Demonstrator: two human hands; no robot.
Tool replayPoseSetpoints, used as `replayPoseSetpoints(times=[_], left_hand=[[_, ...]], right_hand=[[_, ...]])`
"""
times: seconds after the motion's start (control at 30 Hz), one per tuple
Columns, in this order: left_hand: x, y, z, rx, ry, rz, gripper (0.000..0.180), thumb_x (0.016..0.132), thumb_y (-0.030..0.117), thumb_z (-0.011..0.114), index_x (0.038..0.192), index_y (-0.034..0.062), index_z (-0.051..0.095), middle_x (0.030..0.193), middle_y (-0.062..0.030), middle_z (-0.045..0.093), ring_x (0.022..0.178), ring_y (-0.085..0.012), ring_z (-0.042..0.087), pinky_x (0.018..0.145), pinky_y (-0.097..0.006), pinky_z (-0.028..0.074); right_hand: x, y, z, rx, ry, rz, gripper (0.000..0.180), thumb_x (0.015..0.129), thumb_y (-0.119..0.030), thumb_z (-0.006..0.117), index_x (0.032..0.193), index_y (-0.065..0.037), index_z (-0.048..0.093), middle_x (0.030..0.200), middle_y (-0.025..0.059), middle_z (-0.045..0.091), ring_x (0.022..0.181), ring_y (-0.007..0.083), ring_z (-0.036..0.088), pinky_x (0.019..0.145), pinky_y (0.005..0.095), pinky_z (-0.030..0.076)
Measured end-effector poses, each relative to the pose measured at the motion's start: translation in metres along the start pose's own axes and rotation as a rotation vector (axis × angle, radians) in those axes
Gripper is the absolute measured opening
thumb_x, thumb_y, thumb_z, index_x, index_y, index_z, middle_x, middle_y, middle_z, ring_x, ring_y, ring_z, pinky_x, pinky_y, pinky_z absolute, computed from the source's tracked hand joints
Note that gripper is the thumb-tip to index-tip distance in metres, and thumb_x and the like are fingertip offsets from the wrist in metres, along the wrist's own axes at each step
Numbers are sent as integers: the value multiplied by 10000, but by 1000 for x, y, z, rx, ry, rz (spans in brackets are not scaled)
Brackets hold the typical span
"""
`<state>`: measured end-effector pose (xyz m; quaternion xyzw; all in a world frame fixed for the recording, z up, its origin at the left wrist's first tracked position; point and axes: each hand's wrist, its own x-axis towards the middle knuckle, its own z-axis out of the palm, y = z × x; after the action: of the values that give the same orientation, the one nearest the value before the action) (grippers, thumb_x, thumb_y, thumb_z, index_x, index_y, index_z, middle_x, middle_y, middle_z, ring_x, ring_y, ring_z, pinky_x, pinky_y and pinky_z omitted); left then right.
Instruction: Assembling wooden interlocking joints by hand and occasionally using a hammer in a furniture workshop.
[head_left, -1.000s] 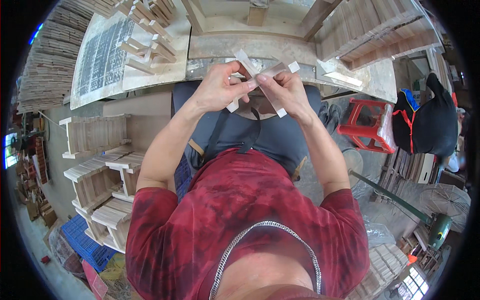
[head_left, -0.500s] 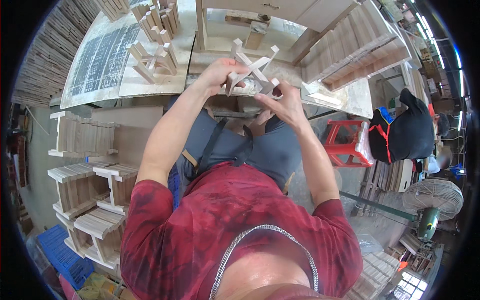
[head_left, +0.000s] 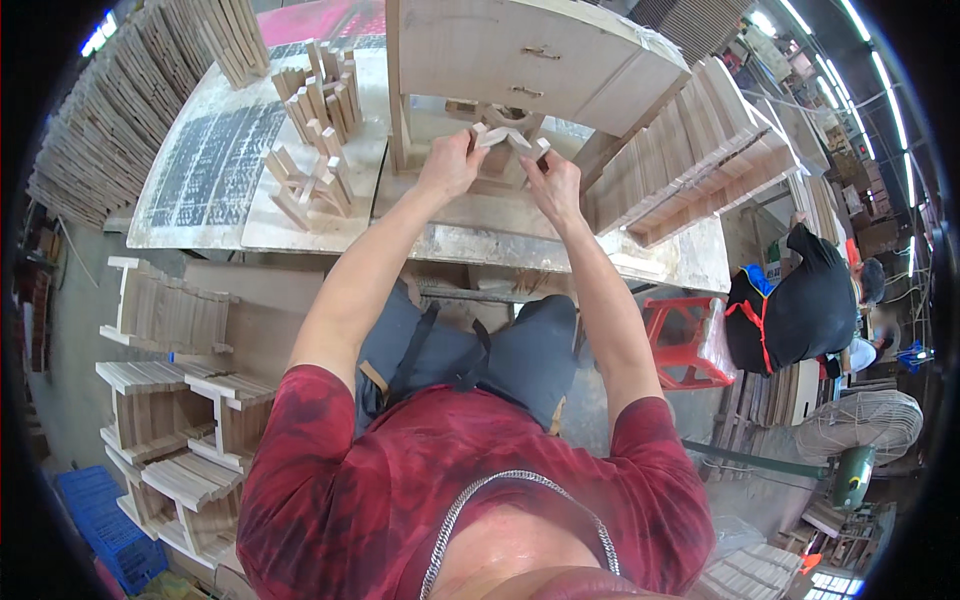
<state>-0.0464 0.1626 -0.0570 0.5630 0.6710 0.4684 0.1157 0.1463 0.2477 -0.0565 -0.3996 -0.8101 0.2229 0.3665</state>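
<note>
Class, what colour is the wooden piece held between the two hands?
The wooden piece is pale, creamy beige; it shows in the head view.

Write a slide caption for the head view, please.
Left hand and right hand hold an angled wooden frame above a workbench.

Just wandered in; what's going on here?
Someone in a dark red patterned T-shirt holds a small, pale frame of joined wooden strips in the left hand and right hand. It is held over a worn, pale workbench, at a pale wooden cabinet with metal handles. Pale, many-legged wooden frames stand on the bench's left side.
</note>
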Motion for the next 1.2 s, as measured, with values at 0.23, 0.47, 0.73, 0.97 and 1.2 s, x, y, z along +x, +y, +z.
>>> replayPoseSetpoints(times=[0.23, 0.47, 0.73, 0.97, 1.2], left_hand=[[21, -11, 4, 63, -37, -32, 283, 934, 239, 675, 1034, -25, 667, 980, -277, 700, 964, -474, 665, 841, -532, 526], [3, -7, -14, 2, -30, -34, 349, 879, 286, 724, 989, -42, 677, 929, -277, 688, 912, -451, 667, 802, -481, 526], [-73, -1, -120, -892, -245, -576, 258, 942, 247, 703, 941, -11, 714, 771, -93, 711, 672, -180, 711, 554, -322, 549], [-141, -26, -206, -530, 404, -489, 539, 891, 365, 785, 1178, -65, 633, 968, -138, 730, 784, -217, 727, 639, -336, 567], [-144, -134, -194, 232, 319, -447, 484, 803, 247, 850, 1108, -56, 627, 956, -217, 723, 948, -339, 721, 855, -415, 561]], right_hand=[[22, 9, 6, -160, -15, -88, 381, 877, -316, 765, 881, 59, 701, 744, 208, 686, 671, 357, 672, 642, 422, 522], [6, -8, -18, -150, -156, -20, 403, 885, -337, 772, 868, 61, 713, 724, 187, 707, 691, 269, 704, 675, 396, 536], [-50, -104, -84, -346, -270, -793, 550, 718, 17, 709, 1261, -57, 665, 1119, 133, 711, 992, 362, 652, 854, 452, 556], [-24, -155, -8, 82, -144, -886, 355, 809, -10, 745, 1158, -69, 723, 1104, 135, 711, 1008, 331, 659, 835, 408, 562], [72, -207, 120, 357, -660, -263, 215, 940, -138, 727, 1133, -44, 721, 1016, 105, 761, 878, 198, 705, 801, 343, 544]])
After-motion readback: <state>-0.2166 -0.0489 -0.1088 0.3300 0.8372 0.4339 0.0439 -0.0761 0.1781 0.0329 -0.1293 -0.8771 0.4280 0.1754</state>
